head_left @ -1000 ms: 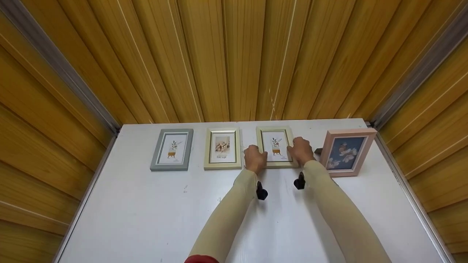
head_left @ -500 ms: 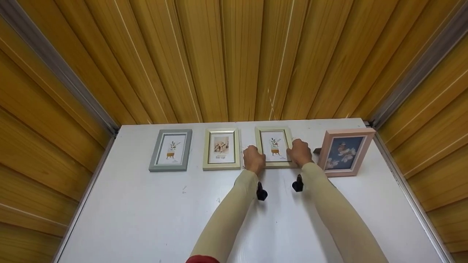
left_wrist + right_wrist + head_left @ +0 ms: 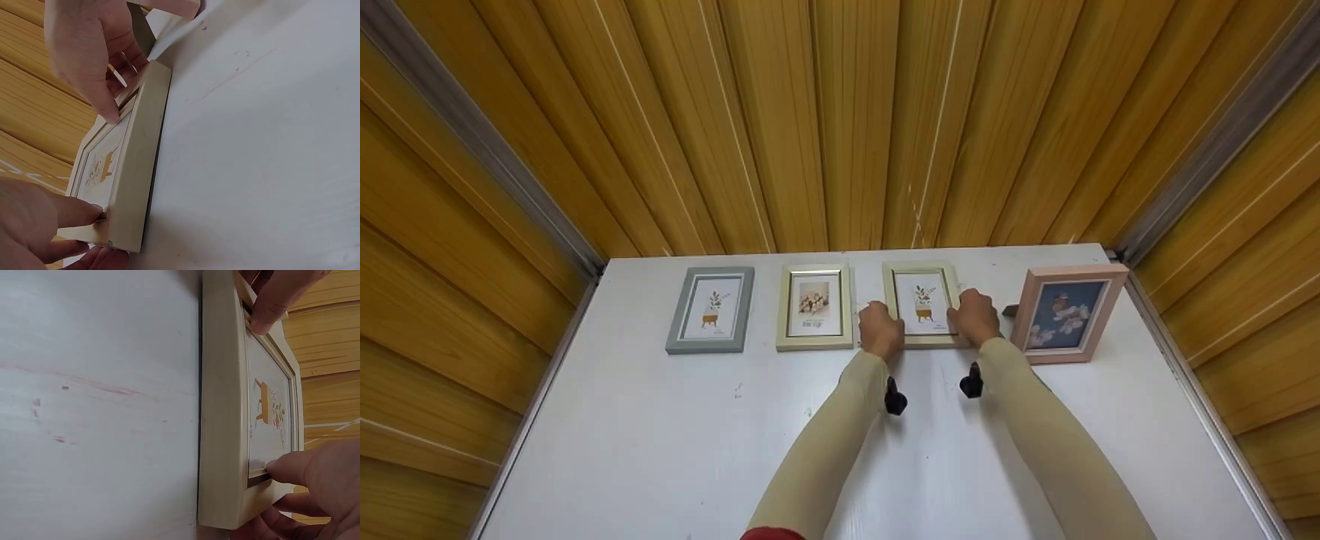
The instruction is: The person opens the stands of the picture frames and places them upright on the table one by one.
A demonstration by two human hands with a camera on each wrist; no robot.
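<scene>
A cream picture frame (image 3: 924, 341) with a potted-plant print lies face up on the white table, second from the right in a row. My left hand (image 3: 880, 330) grips its left side, thumb on the front and fingers at the outer edge. On the opposite side my right hand (image 3: 976, 316) holds it the same way. Both wrist views show the cream frame (image 3: 139, 163) between the two hands, its lower edge down at the tabletop. In the right wrist view the right thumb (image 3: 289, 468) presses near the print's corner.
A second cream frame (image 3: 814, 346) and a grey-green frame (image 3: 705, 347) lie to the left. At the right a pink frame (image 3: 1069, 357) stands propped up. The white table (image 3: 645, 450) meets wood-patterned panels (image 3: 855, 135) at the back and sides.
Almost nothing differs. Both hands keep their hold on the cream frame, which stays in the same place in the row; the head view has shifted slightly.
</scene>
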